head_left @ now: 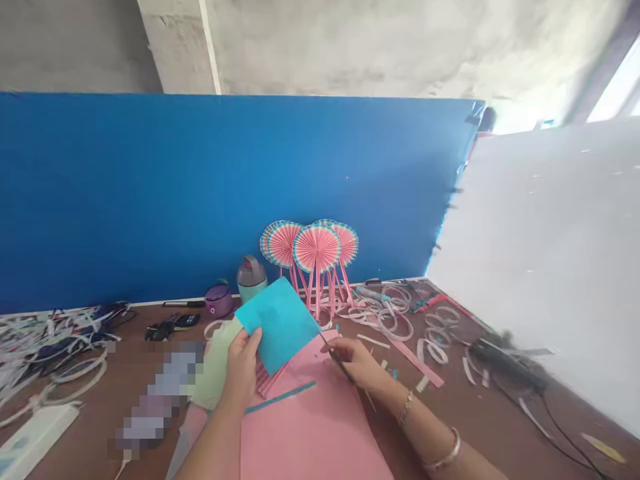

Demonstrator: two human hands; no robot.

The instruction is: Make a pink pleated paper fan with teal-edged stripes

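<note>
Blue paper (281,325) — jutting beyond left hand (243,363), held in its pinch, right hand (361,363) closed around dark tool (342,367)

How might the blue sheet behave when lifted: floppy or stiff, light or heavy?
The blue sheet is probably light, as the left hand holds it near one edge. It may stay stiff: it looks flat, without visible sag.

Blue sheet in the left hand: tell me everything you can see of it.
The blue sheet is a plain, bright, four-sided piece that looks like paper, fairly flat, with a faint darker patch on its face. It is turned cornerwise, above the large pink sheet. The left hand grips its left side, thumb on the face. A thin dark tool in the right hand reaches its right corner; contact there is unclear.
</note>
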